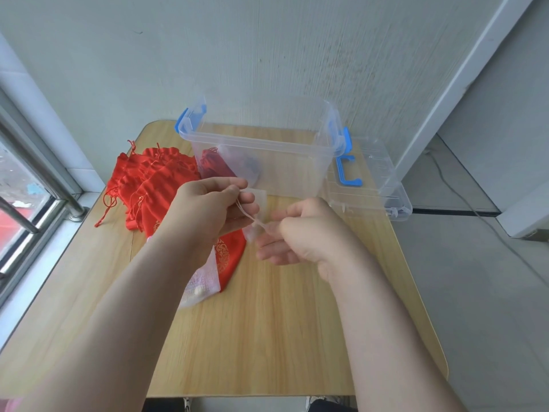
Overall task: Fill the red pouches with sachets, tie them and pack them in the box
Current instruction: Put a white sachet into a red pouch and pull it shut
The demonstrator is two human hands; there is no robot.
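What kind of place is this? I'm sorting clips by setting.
Probably a small indoor work corner: a wooden table against a plain wall, a window at the left, a plastic box on top.

Red pouches [154,179] heaped beside clear box [261,150].

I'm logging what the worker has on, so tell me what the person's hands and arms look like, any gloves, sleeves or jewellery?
Both arms are bare up to the frame edge, with no sleeves in view. The left hand and the right hand wear no gloves, and no rings, watch or bracelet show on the fingers or wrists. The right hand is somewhat motion-blurred, so fine details there cannot be told.
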